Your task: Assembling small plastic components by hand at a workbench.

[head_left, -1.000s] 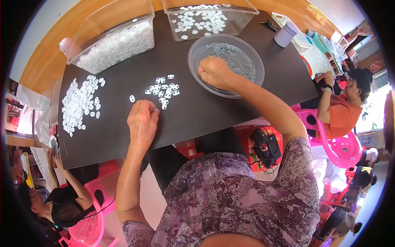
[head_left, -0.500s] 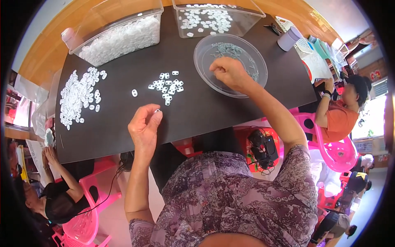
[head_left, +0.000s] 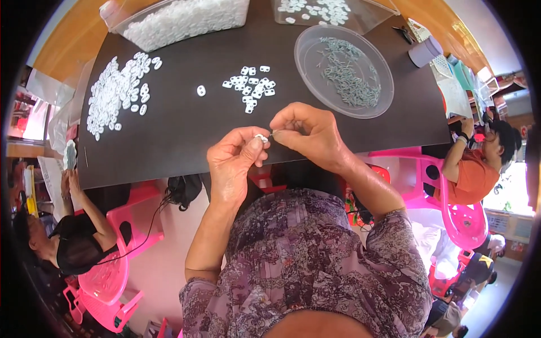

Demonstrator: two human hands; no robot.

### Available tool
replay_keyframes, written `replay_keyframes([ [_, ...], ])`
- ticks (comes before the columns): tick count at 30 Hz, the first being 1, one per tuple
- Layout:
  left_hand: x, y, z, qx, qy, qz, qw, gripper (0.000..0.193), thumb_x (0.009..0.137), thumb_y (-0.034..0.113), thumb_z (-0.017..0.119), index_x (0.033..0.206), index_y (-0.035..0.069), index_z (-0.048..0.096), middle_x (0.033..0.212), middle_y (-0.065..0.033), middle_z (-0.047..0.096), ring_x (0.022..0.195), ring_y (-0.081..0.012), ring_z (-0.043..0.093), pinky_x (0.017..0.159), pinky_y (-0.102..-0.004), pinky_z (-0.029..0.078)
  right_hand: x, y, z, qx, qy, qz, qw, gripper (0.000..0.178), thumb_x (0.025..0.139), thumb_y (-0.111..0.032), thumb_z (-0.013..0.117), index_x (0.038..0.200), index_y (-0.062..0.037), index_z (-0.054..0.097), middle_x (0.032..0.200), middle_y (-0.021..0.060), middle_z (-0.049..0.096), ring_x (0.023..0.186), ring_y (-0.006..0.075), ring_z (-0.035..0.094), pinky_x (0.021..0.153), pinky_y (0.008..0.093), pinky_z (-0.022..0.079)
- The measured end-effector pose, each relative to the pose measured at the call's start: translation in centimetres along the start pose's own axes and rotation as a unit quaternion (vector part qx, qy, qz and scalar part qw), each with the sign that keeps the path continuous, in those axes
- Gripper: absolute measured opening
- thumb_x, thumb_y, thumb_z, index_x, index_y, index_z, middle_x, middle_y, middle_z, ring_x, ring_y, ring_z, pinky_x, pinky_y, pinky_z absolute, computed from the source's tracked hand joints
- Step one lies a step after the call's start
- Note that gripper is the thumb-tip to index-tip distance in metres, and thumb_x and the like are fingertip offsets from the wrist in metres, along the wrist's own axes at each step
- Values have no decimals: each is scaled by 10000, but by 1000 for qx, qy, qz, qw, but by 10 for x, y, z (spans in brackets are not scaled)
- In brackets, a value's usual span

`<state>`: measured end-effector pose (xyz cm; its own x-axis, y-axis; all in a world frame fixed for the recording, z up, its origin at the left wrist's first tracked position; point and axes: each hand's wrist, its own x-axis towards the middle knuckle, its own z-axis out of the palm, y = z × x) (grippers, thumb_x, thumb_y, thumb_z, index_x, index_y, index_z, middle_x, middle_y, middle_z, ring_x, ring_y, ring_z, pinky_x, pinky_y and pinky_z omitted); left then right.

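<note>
Between thumb and fingers of my left hand (head_left: 236, 155) is a small white plastic piece (head_left: 261, 138). My right hand (head_left: 313, 135) pinches a thin metal pin (head_left: 272, 134), its tip close to the white piece; whether they touch I cannot tell. Both hands are over the table's near edge. Beyond my right hand lies a round clear plastic tray (head_left: 307, 84) holding many loose grey metal pins (head_left: 352, 81). A small cluster of white pieces with dark holes (head_left: 248, 84) lies beyond my left hand, and a single white oval piece (head_left: 201, 90) is to its left.
A large pile of white oval pieces (head_left: 115, 93) covers the table's left. Clear bins of white pieces (head_left: 189, 25) (head_left: 321, 10) stand at the back. Pliers (head_left: 403, 34) and a lidded cup (head_left: 425, 52) are at the far right. People sit on pink chairs either side.
My right hand has left the round tray and come toward my left hand, now with a metal pin. My left hand has moved right with the white piece, and the view has shifted.
</note>
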<state>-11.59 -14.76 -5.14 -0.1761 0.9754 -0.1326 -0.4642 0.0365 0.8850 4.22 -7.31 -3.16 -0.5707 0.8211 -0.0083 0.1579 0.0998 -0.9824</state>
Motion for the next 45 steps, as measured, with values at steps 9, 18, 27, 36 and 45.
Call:
replay_keyframes([
  [9,-11,-2,-7,51,14,22,998,147,857,115,639,939,-7,638,788,-7,618,633,-47,515,553,-166,409,-4,-6,13,-6,-11,13,1000,142,809,-25,640,942,5,600,850,-2,583,782,36,530,692,201,447],
  [18,-16,-5,-10,54,23,24,998,145,862,134,639,922,3,622,776,9,595,634,-35,495,553,-159,402,-6,-3,21,-8,5,1,1000,140,802,-21,645,933,3,604,832,-7,582,764,34,527,679,201,447],
  [27,-17,-6,-11,52,34,24,998,119,866,110,627,906,-2,621,769,6,587,632,-41,491,556,-172,407,-8,0,26,-10,-1,3,1000,137,799,-8,637,932,5,602,822,-12,577,752,30,522,656,196,441],
  [36,-20,-6,-13,65,43,23,997,109,867,95,621,909,-6,620,754,11,586,633,-40,495,560,-173,409,-8,2,30,-8,-4,-6,1000,133,800,3,636,927,6,598,797,-19,566,727,25,510,635,194,431],
  [45,-22,-14,-15,114,56,71,989,95,869,78,608,881,-15,616,758,2,568,634,-55,487,571,-186,402,-10,1,34,-9,-4,-5,1000,121,801,-2,634,917,10,600,788,-19,565,721,24,507,630,195,430],
])
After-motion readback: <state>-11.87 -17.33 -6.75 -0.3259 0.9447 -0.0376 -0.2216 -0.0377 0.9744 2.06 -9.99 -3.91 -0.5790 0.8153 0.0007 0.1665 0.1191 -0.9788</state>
